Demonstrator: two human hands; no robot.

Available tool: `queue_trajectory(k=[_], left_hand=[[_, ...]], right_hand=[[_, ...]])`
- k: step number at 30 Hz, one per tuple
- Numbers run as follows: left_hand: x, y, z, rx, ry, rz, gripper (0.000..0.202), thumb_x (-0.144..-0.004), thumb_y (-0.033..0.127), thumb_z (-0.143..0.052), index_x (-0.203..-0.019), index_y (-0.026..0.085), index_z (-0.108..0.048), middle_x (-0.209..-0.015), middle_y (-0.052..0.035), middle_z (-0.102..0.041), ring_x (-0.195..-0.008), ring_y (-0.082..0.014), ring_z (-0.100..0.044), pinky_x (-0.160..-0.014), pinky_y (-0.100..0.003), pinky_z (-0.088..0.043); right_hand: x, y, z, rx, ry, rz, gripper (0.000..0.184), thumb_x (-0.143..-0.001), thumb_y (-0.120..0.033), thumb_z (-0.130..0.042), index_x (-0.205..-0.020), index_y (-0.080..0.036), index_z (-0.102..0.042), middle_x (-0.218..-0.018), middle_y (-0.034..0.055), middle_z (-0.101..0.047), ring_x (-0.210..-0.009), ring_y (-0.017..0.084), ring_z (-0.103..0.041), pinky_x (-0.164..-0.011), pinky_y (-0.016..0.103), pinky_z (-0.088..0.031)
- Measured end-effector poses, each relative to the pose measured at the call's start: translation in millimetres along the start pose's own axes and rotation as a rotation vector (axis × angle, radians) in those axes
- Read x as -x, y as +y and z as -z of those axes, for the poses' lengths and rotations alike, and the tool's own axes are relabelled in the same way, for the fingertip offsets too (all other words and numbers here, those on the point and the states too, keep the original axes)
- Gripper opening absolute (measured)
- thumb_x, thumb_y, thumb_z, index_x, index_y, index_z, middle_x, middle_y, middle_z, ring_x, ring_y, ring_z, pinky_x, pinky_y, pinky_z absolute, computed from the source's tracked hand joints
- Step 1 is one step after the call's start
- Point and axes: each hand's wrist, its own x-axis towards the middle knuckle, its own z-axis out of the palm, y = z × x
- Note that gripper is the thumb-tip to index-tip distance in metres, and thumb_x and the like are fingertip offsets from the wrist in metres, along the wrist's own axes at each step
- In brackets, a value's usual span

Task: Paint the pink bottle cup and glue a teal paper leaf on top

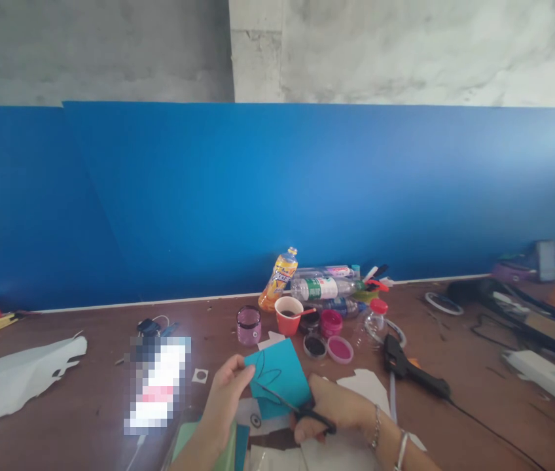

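Observation:
My left hand [228,392] pinches the left edge of a blue sheet of paper [290,369] that has dark leaf-like outlines drawn on it. In my right hand [329,409] is a pair of black-handled scissors [315,417], fingers wrapped round the handles. The scissor blades point left and lie against the paper, below the drawn lines. A lower flap of the blue paper hangs beneath the blades. Under my hands lie white paper scraps [366,386], and a green pad [186,438] is partly covered by my left forearm.
Behind the paper stand a red paper cup [288,322], a purple clear cup [249,332], an orange drink bottle [278,281] and an open jar lid with pink contents [340,350]. A black glue gun [412,369] with a cord lies right. A pixelated lit device [160,386] lies left.

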Motion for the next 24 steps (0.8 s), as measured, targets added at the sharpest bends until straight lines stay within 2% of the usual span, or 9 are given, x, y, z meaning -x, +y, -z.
queue_trajectory(k=[3, 6, 11, 14, 18, 20, 24], left_hand=[[3, 5, -1.5, 0.049, -0.011, -0.014, 0.026, -0.071, 0.04, -0.067, -0.066, 0.019, -0.053, -0.06, 0.003, -0.058, -0.06, -0.0138, -0.054, -0.062, -0.026, -0.043], [3, 7, -1.0, 0.054, 0.012, -0.062, 0.025, -0.07, 0.039, -0.068, -0.065, 0.019, -0.055, -0.061, 0.002, -0.058, -0.062, -0.0144, -0.054, -0.063, -0.026, -0.043], [-1, 2, 3.4, -0.035, 0.079, -0.114, 0.024, -0.068, 0.036, -0.07, -0.061, 0.018, -0.055, -0.051, 0.0047, -0.053, -0.054, -0.0106, -0.047, -0.057, -0.022, -0.038], [-7, -4, 4.7, -0.035, 0.067, -0.101, 0.024, -0.063, 0.036, -0.072, -0.061, 0.018, -0.056, -0.051, 0.0041, -0.054, -0.051, -0.0101, -0.046, -0.054, -0.022, -0.037], [-10, -6, 1.9, -0.036, 0.018, -0.068, 0.028, -0.055, 0.037, -0.076, -0.066, 0.016, -0.062, -0.052, 0.0021, -0.058, -0.045, -0.01, -0.045, -0.048, -0.023, -0.037], [-5, -3, -1.1, -0.036, 0.008, -0.092, 0.023, -0.06, 0.034, -0.074, -0.071, 0.016, -0.065, -0.057, 0.0014, -0.06, -0.05, -0.01, -0.048, -0.051, -0.022, -0.038], [4, 2, -7.3, -0.039, 0.01, -0.046, 0.023, -0.063, 0.036, -0.074, -0.062, 0.015, -0.064, -0.055, -0.0001, -0.06, -0.05, -0.0108, -0.049, -0.052, -0.023, -0.04]], right_hand=[[-1, 1, -2, -0.08, 0.045, 0.035, 0.043, -0.059, -0.049, -0.079, -0.08, -0.013, -0.069, -0.063, -0.0011, -0.061, -0.05, 0.007, -0.048, -0.044, 0.016, -0.038], [-3, -2, -4, -0.166, 0.048, 0.031, 0.042, -0.057, -0.045, -0.081, -0.08, -0.012, -0.068, -0.062, -0.0018, -0.06, -0.047, 0.005, -0.047, -0.041, 0.015, -0.035], [-4, -8, -3, -0.218, 0.068, -0.037, 0.034, -0.061, -0.037, -0.079, -0.079, -0.01, -0.069, -0.051, -0.0037, -0.057, -0.04, 0.004, -0.044, -0.037, 0.013, -0.03], [-5, -10, -3, -0.252, 0.121, -0.035, 0.031, -0.06, -0.034, -0.079, -0.077, -0.01, -0.069, -0.052, -0.0027, -0.059, -0.04, 0.005, -0.048, -0.036, 0.013, -0.031], [-8, -7, -5, -0.266, 0.146, -0.006, 0.034, -0.061, -0.037, -0.078, -0.079, -0.01, -0.068, -0.05, -0.0039, -0.057, -0.039, 0.005, -0.048, -0.035, 0.013, -0.032], [-9, -4, -6, -0.278, 0.136, 0.013, 0.035, -0.061, -0.039, -0.078, -0.079, -0.01, -0.068, -0.05, -0.0043, -0.057, -0.038, 0.004, -0.047, -0.034, 0.013, -0.03], [-11, 1, -7, -0.257, 0.112, 0.044, 0.038, -0.061, -0.04, -0.079, -0.081, -0.01, -0.068, -0.051, -0.0031, -0.058, -0.039, 0.004, -0.046, -0.035, 0.013, -0.028]])
